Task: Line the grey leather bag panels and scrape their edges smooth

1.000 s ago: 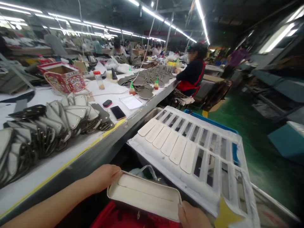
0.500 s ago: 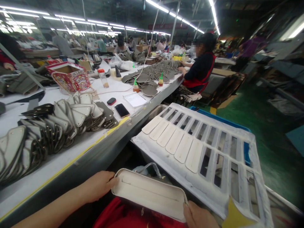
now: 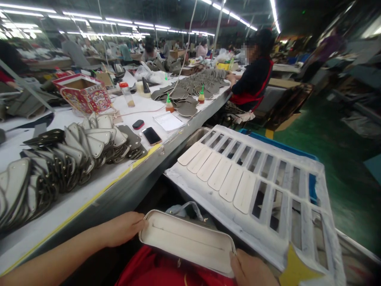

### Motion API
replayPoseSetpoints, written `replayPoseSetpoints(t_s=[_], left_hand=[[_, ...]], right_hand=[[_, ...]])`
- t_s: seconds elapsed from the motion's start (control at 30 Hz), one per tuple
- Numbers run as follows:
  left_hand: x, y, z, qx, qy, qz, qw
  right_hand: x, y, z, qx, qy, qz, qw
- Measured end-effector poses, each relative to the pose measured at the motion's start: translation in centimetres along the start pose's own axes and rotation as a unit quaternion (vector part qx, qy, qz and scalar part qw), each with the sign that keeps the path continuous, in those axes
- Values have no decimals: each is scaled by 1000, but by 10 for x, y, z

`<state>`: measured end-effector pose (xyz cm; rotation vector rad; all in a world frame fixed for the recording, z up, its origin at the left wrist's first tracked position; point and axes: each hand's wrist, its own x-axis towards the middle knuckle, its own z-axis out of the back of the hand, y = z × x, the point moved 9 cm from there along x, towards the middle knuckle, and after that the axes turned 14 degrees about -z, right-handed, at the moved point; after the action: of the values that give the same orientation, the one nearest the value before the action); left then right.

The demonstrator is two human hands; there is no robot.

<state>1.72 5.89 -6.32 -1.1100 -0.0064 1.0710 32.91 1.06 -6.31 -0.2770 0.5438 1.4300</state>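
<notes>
I hold a long cream leather piece with turned-up edges [image 3: 186,241] above my red lap. My left hand [image 3: 123,228] grips its left end with fingers closed round the rim. My right hand [image 3: 250,270] grips the right end at the frame's bottom, fingers partly out of view. Just beyond the piece lies a white slotted rack [image 3: 285,216] with several cream tongue-shaped pieces [image 3: 220,176] laid across its left slots.
The long white worktable [image 3: 74,202] on the left carries rows of grey bag pieces [image 3: 59,157], a phone [image 3: 151,136], glue bottles [image 3: 169,105] and a red patterned box [image 3: 83,94]. A seated person in a red apron [image 3: 253,81] works farther along. Green floor on the right.
The view has shifted slightly; the cream piece sits a little lower and further right in my hands. My grip on both ends is the same.
</notes>
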Motion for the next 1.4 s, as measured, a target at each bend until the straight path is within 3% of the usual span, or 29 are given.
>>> replayPoseSetpoints(t_s=[0.1, 0.17, 0.37, 0.43, 0.53, 0.63, 0.73, 0.9, 1.07, 1.2, 1.3, 1.4], left_hand=[[-6, 16, -16, -240, 3, 32, 970], [-7, 25, -19, -321, -30, 29, 946], [-5, 28, -19, -311, -79, 3, 947], [-5, 17, -11, -232, -78, -20, 969], [-4, -6, 3, 38, -61, -43, 996], [-2, -16, 8, 235, -32, -10, 971], [0, -18, 6, 266, -25, 2, 964], [-1, -22, 3, 215, -19, -16, 976], [-3, -21, 5, 114, -36, -36, 992], [-4, -2, -3, -45, -18, -25, 999], [-3, 14, -13, -162, -5, -12, 987], [1, 26, -20, -224, -23, -13, 974]], right_hand=[[-1, -3, -2, 42, 31, -16, 999], [-1, -4, -3, 67, 47, -26, 996], [-1, -7, 2, 74, -10, -25, 997], [0, -7, 2, 64, -26, -22, 997], [-1, -5, 3, 42, -65, 5, 997], [-6, 7, 4, -43, -117, 83, 989], [-11, 16, -2, -137, -134, 136, 972], [-14, 19, -4, -185, -126, 141, 964], [-13, 10, 8, -48, -106, 75, 990], [-16, 11, 10, -25, -135, 92, 986], [-16, 10, 10, -13, -169, 98, 981], [-13, 5, 8, 1, -163, 71, 984]])
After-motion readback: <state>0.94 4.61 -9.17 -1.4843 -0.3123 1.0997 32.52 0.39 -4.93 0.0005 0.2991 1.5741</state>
